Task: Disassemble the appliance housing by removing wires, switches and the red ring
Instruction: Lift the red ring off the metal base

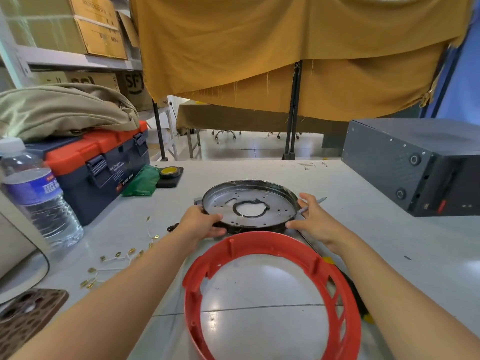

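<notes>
Head view: the round metal housing (249,203) lies flat on the white table (389,242), held between both hands. The left hand (200,222) grips its near-left rim, thumb over the top edge and fingers curled under. The right hand (315,219) rests against the near-right rim with thumb and fingers spread around the edge; whether they curl under it I cannot tell. A thin grey tool (311,205) pokes out behind the right hand's fingers. The red ring (335,281) lies free on the table just in front of the housing, between the two forearms, which reach forward from the bottom corners. Loose wires (114,258) with brass terminals lie left of the left forearm.

Readable writing: "WING BOX" on the toolbox (104,167) at left, "SF" on a cardboard box (133,85) on the shelf. The bottle (39,196) has a blue label, unreadable
</notes>
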The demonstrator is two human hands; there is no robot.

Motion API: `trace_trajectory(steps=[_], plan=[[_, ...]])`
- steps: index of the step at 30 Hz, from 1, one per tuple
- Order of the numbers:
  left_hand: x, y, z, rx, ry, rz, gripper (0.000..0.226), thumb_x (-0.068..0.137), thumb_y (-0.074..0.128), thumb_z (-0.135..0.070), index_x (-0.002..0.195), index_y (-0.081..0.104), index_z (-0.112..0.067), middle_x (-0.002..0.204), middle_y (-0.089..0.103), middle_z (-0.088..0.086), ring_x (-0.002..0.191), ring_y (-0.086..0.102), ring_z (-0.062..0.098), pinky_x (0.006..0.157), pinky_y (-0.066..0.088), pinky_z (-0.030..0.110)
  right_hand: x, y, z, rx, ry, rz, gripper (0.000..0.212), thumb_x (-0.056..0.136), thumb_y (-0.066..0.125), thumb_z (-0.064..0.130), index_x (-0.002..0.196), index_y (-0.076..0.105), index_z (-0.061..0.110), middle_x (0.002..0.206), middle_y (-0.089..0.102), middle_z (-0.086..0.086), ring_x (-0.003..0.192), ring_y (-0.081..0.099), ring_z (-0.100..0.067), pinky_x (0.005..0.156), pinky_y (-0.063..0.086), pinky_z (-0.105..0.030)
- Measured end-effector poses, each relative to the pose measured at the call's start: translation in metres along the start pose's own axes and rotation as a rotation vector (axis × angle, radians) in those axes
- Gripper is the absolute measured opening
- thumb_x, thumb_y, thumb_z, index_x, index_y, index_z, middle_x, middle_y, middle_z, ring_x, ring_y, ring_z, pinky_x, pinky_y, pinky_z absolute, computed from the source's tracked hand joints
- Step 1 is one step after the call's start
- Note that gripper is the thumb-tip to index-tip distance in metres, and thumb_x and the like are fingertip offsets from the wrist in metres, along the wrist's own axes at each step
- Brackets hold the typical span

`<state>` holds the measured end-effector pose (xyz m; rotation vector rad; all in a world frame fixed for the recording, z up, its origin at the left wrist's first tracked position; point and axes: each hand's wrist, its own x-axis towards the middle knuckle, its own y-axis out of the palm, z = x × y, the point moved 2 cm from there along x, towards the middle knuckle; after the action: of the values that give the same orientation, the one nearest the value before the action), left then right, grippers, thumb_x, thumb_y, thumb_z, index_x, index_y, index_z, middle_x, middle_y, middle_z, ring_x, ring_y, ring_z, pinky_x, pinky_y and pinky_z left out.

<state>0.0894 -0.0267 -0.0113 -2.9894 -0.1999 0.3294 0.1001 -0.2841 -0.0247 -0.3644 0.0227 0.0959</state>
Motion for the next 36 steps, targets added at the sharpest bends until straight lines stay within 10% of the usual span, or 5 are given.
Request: trace_trajectory(steps=[8, 14, 18, 24, 36], plan=[[-0.003, 0.004, 0.0, 0.404, 0.094, -0.049, 0.019, 0.085, 0.069, -0.015, 0.096, 0.06, -0.002, 0.09, 0.069, 0.02, 0.083, 0.069, 0.035, 0.082, 0.056, 0.047, -0.014, -0.012, 0.005, -0.316, -0.024, -0.084, 0.078, 0.079, 0.073, 0.005, 0.14, 0.026, 0.016, 0.153, 0.032, -0.004, 0.135, 0.037, -0.023, 0.106, 0.031, -0.03], [-0.021, -0.001, -0.004, 0.351, 0.191, 0.026, 0.02, 0.087, 0.066, -0.02, 0.091, 0.046, -0.022, 0.083, 0.052, -0.008, 0.058, 0.068, 0.009, 0.056, 0.054, 0.021, -0.033, -0.023, 0.007, -0.384, -0.035, -0.131, 0.056, 0.082, 0.072, 0.013, 0.129, 0.04, 0.016, 0.133, 0.054, -0.005, 0.112, 0.055, -0.02, 0.092, 0.042, -0.029], [-0.043, -0.007, -0.001, 0.542, 0.308, 0.133, 0.032, 0.085, 0.065, -0.036, 0.115, 0.057, -0.03, 0.115, 0.059, -0.009, 0.092, 0.063, 0.005, 0.081, 0.049, 0.023, -0.045, -0.021, 0.003, -0.437, 0.041, -0.109, 0.042, 0.081, 0.073, 0.016, 0.113, 0.045, 0.016, 0.093, 0.062, -0.004, 0.08, 0.058, -0.016, 0.072, 0.049, -0.029], [-0.071, 0.008, 0.007, 0.993, 0.615, 0.22, 0.061, 0.087, 0.057, -0.051, 0.142, 0.04, -0.03, 0.149, 0.036, -0.012, 0.135, 0.034, 0.006, 0.106, 0.021, 0.017, -0.059, -0.016, -0.003, -0.545, 0.072, -0.112, 0.028, 0.084, 0.062, 0.006, 0.106, 0.045, 0.012, 0.105, 0.059, -0.015, 0.085, 0.053, -0.02, 0.059, 0.036, -0.023], [-0.073, 0.012, 0.016, 1.013, 0.666, 0.188, 0.064, 0.087, 0.056, -0.048, 0.144, 0.037, -0.025, 0.148, 0.039, -0.011, 0.134, 0.036, 0.007, 0.102, 0.021, 0.013, -0.068, -0.038, -0.011, -0.648, 0.075, -0.19, 0.028, 0.084, 0.07, 0.012, 0.097, 0.045, 0.015, 0.095, 0.055, -0.01, 0.073, 0.051, -0.018, 0.049, 0.032, -0.02]])
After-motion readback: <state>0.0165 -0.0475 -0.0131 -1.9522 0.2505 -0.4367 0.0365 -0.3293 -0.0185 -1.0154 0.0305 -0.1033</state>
